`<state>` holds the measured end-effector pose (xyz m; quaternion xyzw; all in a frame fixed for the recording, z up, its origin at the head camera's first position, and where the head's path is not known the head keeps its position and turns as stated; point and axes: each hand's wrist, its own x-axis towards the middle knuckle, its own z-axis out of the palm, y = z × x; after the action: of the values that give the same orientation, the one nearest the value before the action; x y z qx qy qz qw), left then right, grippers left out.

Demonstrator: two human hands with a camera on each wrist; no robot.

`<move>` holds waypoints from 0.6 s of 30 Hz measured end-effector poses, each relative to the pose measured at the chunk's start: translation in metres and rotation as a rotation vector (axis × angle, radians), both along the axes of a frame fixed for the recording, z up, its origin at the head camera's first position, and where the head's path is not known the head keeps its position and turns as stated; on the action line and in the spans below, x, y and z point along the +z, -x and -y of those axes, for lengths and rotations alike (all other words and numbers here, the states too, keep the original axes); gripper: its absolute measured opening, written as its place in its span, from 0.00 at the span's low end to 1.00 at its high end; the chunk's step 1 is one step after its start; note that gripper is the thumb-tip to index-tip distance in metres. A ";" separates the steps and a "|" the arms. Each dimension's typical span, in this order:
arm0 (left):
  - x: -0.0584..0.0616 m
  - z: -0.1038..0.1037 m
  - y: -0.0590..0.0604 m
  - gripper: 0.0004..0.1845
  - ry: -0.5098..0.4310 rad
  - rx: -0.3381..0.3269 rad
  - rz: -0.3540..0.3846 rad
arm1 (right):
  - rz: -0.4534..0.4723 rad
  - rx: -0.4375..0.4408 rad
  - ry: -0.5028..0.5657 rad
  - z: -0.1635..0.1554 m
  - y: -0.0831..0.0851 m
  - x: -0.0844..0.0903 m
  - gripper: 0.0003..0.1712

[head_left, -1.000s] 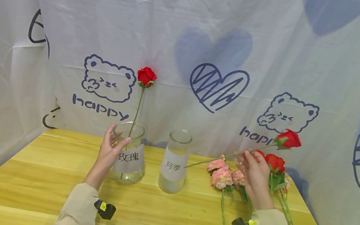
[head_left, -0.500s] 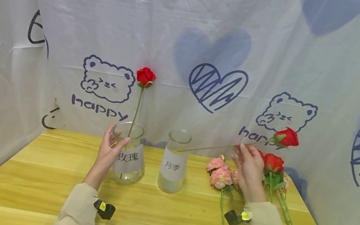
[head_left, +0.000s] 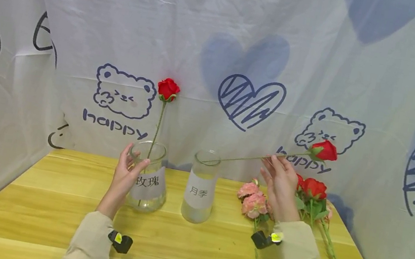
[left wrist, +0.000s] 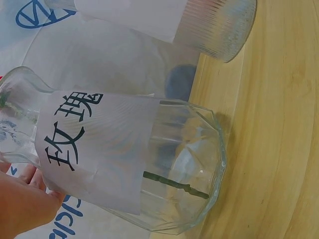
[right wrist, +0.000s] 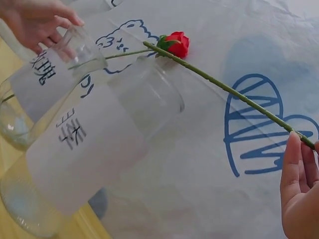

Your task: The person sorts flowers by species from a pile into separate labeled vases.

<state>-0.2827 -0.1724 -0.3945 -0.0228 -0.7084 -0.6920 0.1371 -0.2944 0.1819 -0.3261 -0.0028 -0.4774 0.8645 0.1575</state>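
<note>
My left hand (head_left: 134, 159) grips the neck of a clear glass vase (head_left: 148, 181) with a paper label; one red rose (head_left: 168, 88) stands upright in it. The left wrist view shows that vase (left wrist: 149, 159) close up, with the stem end (left wrist: 174, 183) in its base. My right hand (head_left: 273, 163) pinches the thin green stem (head_left: 244, 157) of a second red rose (head_left: 324, 151), held almost level in the air. Its cut end hovers at the mouth of the middle labelled vase (head_left: 200, 188). In the right wrist view the stem (right wrist: 234, 92) crosses above this vase (right wrist: 99, 144).
Pink flowers (head_left: 255, 200) and more red roses (head_left: 315, 188) lie on the wooden table (head_left: 51, 213) at the right, behind and beside my right forearm. A printed white cloth (head_left: 248, 39) closes off the back and both sides.
My right hand has lifted the rose off the pile and carried it up and to the left; the stem end has risen from beside the middle vase to its mouth. The left hand stayed put.
</note>
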 end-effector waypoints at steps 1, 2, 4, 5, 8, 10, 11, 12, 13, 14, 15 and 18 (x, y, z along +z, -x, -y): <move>0.000 0.000 0.000 0.44 0.000 0.000 -0.001 | -0.002 0.003 0.011 0.002 0.002 0.002 0.02; 0.000 0.000 0.000 0.44 0.000 -0.001 -0.001 | -0.002 -0.001 0.018 0.004 0.003 0.003 0.02; 0.000 0.000 0.000 0.44 0.000 -0.004 0.000 | -0.008 0.005 0.026 0.008 0.006 0.006 0.02; 0.000 0.000 0.000 0.44 0.000 -0.004 0.001 | -0.010 0.008 0.026 0.011 0.008 0.008 0.02; -0.001 0.001 0.000 0.45 -0.003 -0.006 0.005 | -0.019 0.022 0.042 0.018 0.012 0.011 0.03; 0.000 0.001 0.001 0.45 -0.005 -0.007 0.004 | -0.021 0.033 0.056 0.024 0.014 0.012 0.02; 0.000 0.001 0.001 0.45 -0.007 -0.007 0.003 | -0.022 0.037 0.063 0.026 0.015 0.013 0.02; 0.000 0.001 0.001 0.45 -0.007 -0.008 0.003 | -0.022 0.041 0.069 0.029 0.016 0.013 0.02; 0.000 0.001 0.001 0.45 -0.009 -0.010 0.002 | -0.022 0.045 0.074 0.032 0.016 0.014 0.02; 0.000 0.001 0.001 0.45 -0.010 -0.011 0.002 | -0.022 0.049 0.067 0.035 0.017 0.014 0.02; 0.001 0.001 0.001 0.45 -0.012 -0.013 0.001 | -0.019 0.049 0.063 0.037 0.018 0.015 0.02; 0.001 0.001 0.000 0.45 -0.011 -0.011 0.000 | -0.015 0.056 0.059 0.045 0.021 0.017 0.01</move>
<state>-0.2830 -0.1734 -0.3939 -0.0259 -0.7044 -0.6967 0.1334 -0.3157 0.1366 -0.3086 0.0121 -0.4505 0.8822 0.1367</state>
